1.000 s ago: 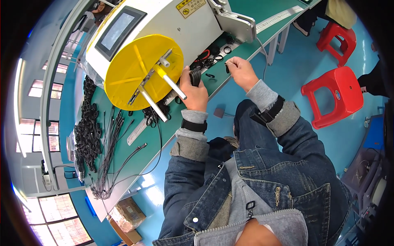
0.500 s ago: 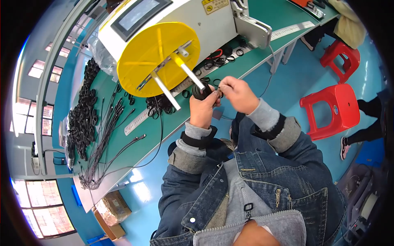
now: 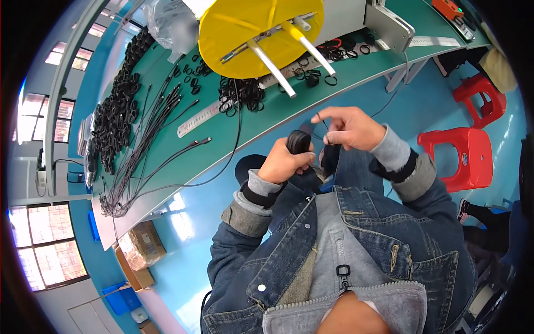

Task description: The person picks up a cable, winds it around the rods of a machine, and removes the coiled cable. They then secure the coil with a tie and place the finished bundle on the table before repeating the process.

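Left hand (image 3: 282, 161) holds coil (image 3: 298, 142) past the edge of the table (image 3: 272, 111).

The right hand (image 3: 356, 129) is now apart from the left hand (image 3: 285, 161); both (coil (image 3: 298, 142) included) are farther from the disc (image 3: 236, 33).

Two red stools (image 3: 479, 161) stand on the blue floor (image 3: 414, 114) right of the fingers (image 3: 332, 113). Well below and left of the fingers sit a cardboard box (image 3: 143, 242) and a blue bin (image 3: 122, 300), with a window (image 3: 50, 245) farther left. A clear plastic bag (image 3: 167, 25) shows up and left of the fingers.
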Demonstrator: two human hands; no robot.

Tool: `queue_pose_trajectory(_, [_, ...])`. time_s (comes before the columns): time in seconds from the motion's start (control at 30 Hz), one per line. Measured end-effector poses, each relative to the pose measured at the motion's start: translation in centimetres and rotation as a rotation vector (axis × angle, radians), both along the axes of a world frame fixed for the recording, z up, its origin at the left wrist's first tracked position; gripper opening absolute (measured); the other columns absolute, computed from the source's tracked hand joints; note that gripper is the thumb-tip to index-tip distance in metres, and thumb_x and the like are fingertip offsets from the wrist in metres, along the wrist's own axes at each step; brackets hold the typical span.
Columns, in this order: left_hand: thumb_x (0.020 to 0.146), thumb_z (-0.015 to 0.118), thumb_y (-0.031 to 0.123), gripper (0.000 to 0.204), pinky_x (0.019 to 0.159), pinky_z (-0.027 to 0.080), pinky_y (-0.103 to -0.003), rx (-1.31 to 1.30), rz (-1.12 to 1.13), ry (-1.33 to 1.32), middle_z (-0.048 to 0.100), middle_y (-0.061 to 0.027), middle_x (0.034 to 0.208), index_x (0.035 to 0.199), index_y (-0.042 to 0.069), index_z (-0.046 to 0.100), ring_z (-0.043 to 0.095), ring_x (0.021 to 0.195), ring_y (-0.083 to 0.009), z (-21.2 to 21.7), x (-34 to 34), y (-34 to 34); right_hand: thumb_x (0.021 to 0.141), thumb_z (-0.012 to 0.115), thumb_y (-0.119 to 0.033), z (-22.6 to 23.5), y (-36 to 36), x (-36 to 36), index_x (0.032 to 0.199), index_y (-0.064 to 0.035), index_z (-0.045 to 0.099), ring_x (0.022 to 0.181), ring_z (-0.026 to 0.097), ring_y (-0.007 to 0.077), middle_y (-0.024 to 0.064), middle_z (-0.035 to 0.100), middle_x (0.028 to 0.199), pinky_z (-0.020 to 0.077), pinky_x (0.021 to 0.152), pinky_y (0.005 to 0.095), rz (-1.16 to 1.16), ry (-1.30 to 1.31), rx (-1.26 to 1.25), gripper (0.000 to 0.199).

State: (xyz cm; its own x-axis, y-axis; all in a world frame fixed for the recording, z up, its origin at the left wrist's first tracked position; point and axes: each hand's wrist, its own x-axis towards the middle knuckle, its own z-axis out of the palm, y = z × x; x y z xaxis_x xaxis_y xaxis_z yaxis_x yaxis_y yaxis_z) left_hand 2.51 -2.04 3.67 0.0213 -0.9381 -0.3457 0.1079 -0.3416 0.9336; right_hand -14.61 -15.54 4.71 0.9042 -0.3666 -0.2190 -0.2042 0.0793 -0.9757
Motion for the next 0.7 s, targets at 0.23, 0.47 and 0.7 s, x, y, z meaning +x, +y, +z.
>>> queue_pose_trajectory(0.23, [0.069, 0.063, 0.005, 0.017, 0.044, 0.038, -0.021, 0.1, -0.304, -0.11, 0.054, -0.0025, 0.066, 0.084, 0.002, 0.055, 0.05, 0.053, -0.0091, -0.2, -0.5, -0.3, 0.067, 0.076, -0.021, 3.0, 1.8, 3.5, 0.102, -0.0043, 0.047, 0.066, 0.06, 0.0195, 0.0064, 0.06, 0.08, 0.0445, 0.051, 0.0262, 0.497, 0.026, -1.033, 0.049])
queue_pose_trajectory(0.47, [0.069, 0.065, 0.003, 0.028, 0.043, 0.038, -0.02, -0.023, 0.065, 0.276, 0.055, -0.0027, 0.068, 0.093, 0.0, 0.053, 0.05, 0.052, -0.0087, 0.7, -0.2, 1.0, 0.074, 0.066, -0.014, -4.7, 4.1, 0.4, 0.099, 0.0, 0.047, 0.066, 0.059, 0.0185, 0.0075, 0.06, 0.081, 0.0449, 0.05, 0.0282, 0.139, -0.076, 0.527, 0.034])
queue_pose_trajectory(0.7, [0.072, 0.062, 0.004, 0.046, 0.042, 0.037, -0.02, 0.183, -0.213, 0.148, 0.055, -0.0041, 0.068, 0.114, -0.001, 0.046, 0.048, 0.05, -0.0086, 0.2, -0.7, -0.6, 0.077, 0.053, -0.007, -1.4, 2.0, 0.7, 0.093, -0.0029, 0.047, 0.061, 0.059, 0.0275, 0.0127, 0.06, 0.075, 0.0449, 0.049, 0.0363, -0.09, -0.158, -0.42, 0.017])
